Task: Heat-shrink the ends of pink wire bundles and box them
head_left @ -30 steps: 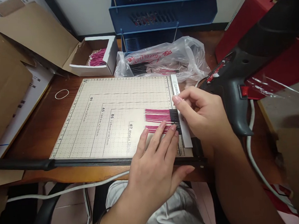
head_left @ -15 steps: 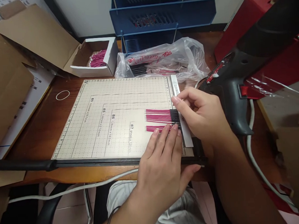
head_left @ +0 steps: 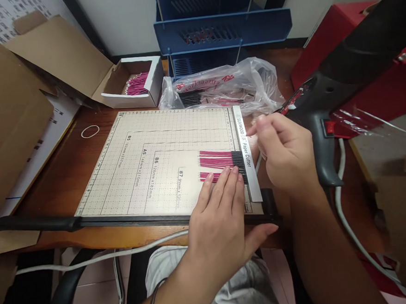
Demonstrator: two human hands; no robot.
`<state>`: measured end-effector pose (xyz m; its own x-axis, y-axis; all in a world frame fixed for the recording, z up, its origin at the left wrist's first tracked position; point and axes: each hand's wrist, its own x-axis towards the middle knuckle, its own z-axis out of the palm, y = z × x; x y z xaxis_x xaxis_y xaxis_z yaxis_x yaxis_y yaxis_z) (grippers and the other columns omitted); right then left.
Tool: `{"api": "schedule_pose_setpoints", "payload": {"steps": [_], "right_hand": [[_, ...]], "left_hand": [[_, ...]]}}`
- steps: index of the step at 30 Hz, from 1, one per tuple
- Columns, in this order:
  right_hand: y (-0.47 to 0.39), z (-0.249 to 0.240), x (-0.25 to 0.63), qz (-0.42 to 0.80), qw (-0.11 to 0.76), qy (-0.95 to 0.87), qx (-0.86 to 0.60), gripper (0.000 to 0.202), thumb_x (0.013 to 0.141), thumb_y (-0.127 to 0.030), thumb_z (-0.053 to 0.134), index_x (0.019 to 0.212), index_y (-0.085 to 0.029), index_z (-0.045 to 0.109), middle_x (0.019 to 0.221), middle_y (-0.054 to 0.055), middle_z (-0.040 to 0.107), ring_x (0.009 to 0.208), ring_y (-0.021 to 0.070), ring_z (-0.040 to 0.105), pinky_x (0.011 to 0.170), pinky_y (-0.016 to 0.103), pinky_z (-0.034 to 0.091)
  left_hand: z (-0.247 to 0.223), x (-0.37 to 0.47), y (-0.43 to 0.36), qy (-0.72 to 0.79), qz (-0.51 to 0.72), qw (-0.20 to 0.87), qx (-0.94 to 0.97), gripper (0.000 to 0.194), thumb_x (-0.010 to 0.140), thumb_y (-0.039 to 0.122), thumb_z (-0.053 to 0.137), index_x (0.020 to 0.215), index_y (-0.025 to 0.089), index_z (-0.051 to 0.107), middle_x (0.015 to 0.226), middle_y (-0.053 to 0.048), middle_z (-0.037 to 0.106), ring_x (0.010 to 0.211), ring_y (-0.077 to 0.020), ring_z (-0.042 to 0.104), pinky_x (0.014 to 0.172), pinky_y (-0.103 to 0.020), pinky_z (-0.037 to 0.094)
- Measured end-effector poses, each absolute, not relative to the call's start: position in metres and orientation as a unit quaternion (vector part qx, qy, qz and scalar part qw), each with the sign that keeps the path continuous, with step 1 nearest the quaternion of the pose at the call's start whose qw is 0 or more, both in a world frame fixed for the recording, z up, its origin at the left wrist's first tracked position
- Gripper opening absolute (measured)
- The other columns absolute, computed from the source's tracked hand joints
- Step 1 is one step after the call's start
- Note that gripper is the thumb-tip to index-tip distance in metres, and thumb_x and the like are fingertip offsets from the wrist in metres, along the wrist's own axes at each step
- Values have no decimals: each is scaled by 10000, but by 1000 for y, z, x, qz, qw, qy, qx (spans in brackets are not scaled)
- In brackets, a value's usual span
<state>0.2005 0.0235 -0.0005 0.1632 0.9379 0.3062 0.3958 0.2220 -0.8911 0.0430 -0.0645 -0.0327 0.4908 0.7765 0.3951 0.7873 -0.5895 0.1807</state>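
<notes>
On the cream paper cutter board (head_left: 114, 176), a row of magenta wires (head_left: 215, 160) with black ends lies against the white ruler strip (head_left: 247, 153) at its right. My left hand (head_left: 219, 215) rests flat on the nearer wires, fingers stretched out and thumb pointing right; it covers part of them. Just right of the strip, my right hand (head_left: 282, 148) is raised with its fingers curled together. Whatever it may pinch is too small to make out.
Behind the board stand a white box (head_left: 133, 100) of magenta wires, a clear plastic bag (head_left: 219, 88) and a blue rack (head_left: 222, 30). A black heat gun (head_left: 323, 148) is at the right. The cutter's black handle (head_left: 34, 224) extends left.
My right hand has moved right, off the white strip, and its fingers have curled in more. My left hand stays on the wires. The view has shifted slightly.
</notes>
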Motion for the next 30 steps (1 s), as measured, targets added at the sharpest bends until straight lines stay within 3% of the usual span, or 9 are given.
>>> {"api": "schedule_pose_setpoints", "payload": {"steps": [5,8,14,19,25,30], "right_hand": [[27,0,206,167,406,-672,-596,123,898,-311,681,876,-209,746,673,-15,489,624,83,443,651,270,360],[29,1,206,164,345,-696,-608,112,870,-244,671,891,-214,777,726,-4,508,645,83,459,675,272,365],[28,2,207,191,290,-698,-627,120,844,-239,667,900,-212,769,718,-8,513,643,88,458,676,272,360],[27,0,209,212,266,-701,-627,120,814,-244,677,899,-223,760,700,-15,518,646,96,463,664,271,355],[26,3,211,224,343,-643,-647,194,899,-315,587,998,-196,704,663,-22,501,598,92,439,619,256,354],[27,2,213,227,358,-626,-655,198,919,-343,565,956,-193,691,652,-17,521,596,95,445,603,247,355]], "left_hand": [[-32,46,-66,-458,-228,1,-859,740,1067,636,367,1440,26,559,1578,-144,520,1509,-293,449,1285,-496,272],[-33,46,-66,-465,-225,0,-856,730,1071,625,365,1449,28,551,1583,-137,513,1508,-292,451,1282,-501,278],[-27,44,-66,-454,-215,-21,-864,732,1082,628,309,1463,48,544,1604,-109,491,1514,-283,442,1276,-506,299],[-12,38,-51,-475,-212,-10,-854,710,1105,576,276,1529,43,480,1627,-103,458,1539,-282,400,1308,-505,215],[-4,36,-19,-482,-148,8,-863,713,1111,559,261,1523,29,501,1587,-127,518,1519,-315,429,1302,-524,228],[-7,42,-12,-463,-122,-7,-878,762,1102,606,228,1533,35,490,1588,-128,520,1520,-299,429,1311,-498,201]]}}
